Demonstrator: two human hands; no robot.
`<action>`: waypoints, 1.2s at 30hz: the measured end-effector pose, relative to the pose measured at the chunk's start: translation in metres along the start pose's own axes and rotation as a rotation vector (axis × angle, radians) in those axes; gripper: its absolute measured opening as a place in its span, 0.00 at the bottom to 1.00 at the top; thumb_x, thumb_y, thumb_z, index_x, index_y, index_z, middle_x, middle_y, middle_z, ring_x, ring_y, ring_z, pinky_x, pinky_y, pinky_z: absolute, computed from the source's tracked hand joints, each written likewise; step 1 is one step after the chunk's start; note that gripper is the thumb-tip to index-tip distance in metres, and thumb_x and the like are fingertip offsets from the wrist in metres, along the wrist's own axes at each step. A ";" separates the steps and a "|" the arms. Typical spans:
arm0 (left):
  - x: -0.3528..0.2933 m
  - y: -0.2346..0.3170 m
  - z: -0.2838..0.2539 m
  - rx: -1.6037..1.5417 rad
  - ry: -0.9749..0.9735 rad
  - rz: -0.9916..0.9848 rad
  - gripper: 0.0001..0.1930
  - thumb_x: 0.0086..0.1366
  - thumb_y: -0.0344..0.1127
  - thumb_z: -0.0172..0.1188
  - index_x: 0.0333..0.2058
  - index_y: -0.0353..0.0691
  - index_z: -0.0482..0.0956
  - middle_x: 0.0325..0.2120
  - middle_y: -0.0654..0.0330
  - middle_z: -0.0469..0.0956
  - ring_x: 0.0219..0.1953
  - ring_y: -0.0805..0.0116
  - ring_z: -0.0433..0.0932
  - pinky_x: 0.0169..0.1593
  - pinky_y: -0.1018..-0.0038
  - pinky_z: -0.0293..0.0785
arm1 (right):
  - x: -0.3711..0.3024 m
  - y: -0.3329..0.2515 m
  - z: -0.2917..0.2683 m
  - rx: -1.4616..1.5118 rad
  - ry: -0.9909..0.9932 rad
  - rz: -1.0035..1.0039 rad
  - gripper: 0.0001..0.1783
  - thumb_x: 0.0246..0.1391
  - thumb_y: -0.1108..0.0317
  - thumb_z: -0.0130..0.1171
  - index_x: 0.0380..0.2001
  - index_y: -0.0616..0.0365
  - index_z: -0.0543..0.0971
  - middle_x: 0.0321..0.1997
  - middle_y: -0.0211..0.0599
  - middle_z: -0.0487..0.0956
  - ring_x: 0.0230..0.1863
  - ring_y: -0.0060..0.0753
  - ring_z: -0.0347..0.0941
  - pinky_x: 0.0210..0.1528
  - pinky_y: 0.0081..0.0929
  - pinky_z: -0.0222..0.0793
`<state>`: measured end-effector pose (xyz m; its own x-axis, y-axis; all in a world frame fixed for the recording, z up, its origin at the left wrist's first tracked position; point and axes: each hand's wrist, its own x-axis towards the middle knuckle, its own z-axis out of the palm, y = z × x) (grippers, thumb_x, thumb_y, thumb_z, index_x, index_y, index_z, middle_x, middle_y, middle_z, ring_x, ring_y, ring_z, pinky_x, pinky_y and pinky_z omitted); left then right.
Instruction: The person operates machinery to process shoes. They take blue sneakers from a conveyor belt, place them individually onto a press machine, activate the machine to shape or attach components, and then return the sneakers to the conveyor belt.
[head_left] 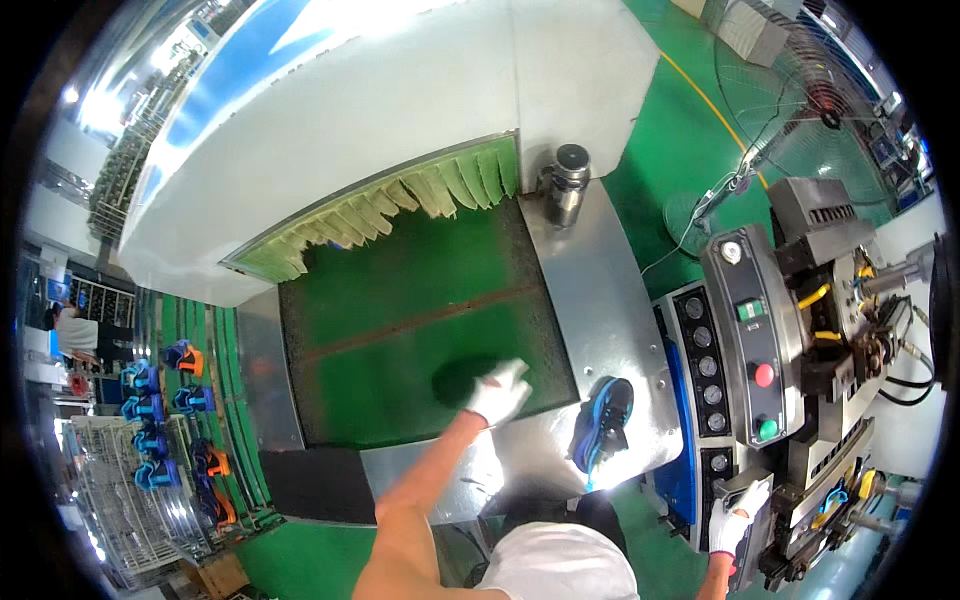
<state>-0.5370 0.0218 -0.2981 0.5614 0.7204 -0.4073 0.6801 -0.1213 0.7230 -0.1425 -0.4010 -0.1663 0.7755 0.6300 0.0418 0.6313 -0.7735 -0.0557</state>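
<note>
Green factory floor (690,90) surrounds a white machine (400,100), its mouth screened by hanging strips (436,190). Ahead and right of the left hand (500,393) stands a metal flask (568,190), contents hidden. Between the hands, nearer the left, a dark shoe with blue edging (614,412) lies on a metal table (600,290); more shoes (145,408) sit far left of both. Ahead of the right hand (735,520) is a button panel (755,340). White-gloved, the left hand is half open, visibly empty, over a green belt (380,375); the right's grip cannot be told.
</note>
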 end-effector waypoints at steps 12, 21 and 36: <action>0.154 -0.239 -0.404 0.885 0.758 -0.593 0.17 0.71 0.44 0.53 0.52 0.44 0.80 0.49 0.42 0.81 0.60 0.45 0.74 0.57 0.51 0.75 | -0.109 0.067 0.019 0.315 -0.581 0.427 0.23 0.64 0.59 0.58 0.58 0.60 0.76 0.56 0.52 0.80 0.63 0.44 0.73 0.67 0.37 0.65; 0.197 -0.384 -0.481 0.810 0.092 -0.758 0.28 0.75 0.52 0.42 0.66 0.50 0.74 0.68 0.55 0.71 0.71 0.54 0.67 0.74 0.46 0.54 | -0.142 0.038 -0.054 -0.386 -0.784 0.394 0.31 0.59 0.53 0.64 0.61 0.59 0.77 0.53 0.55 0.83 0.56 0.51 0.79 0.57 0.39 0.73; -0.008 -0.162 -0.224 0.329 0.796 0.018 0.09 0.66 0.42 0.64 0.35 0.44 0.84 0.37 0.56 0.81 0.43 0.50 0.81 0.47 0.58 0.76 | -0.039 -0.202 -0.008 0.279 -0.719 -0.057 0.37 0.54 0.66 0.70 0.63 0.74 0.71 0.65 0.57 0.76 0.65 0.44 0.75 0.67 0.36 0.72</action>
<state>-0.7580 0.1887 -0.2869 0.1595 0.9658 0.2043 0.8452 -0.2405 0.4772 -0.3002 -0.2692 -0.1484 0.4893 0.6321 -0.6008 0.5718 -0.7527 -0.3263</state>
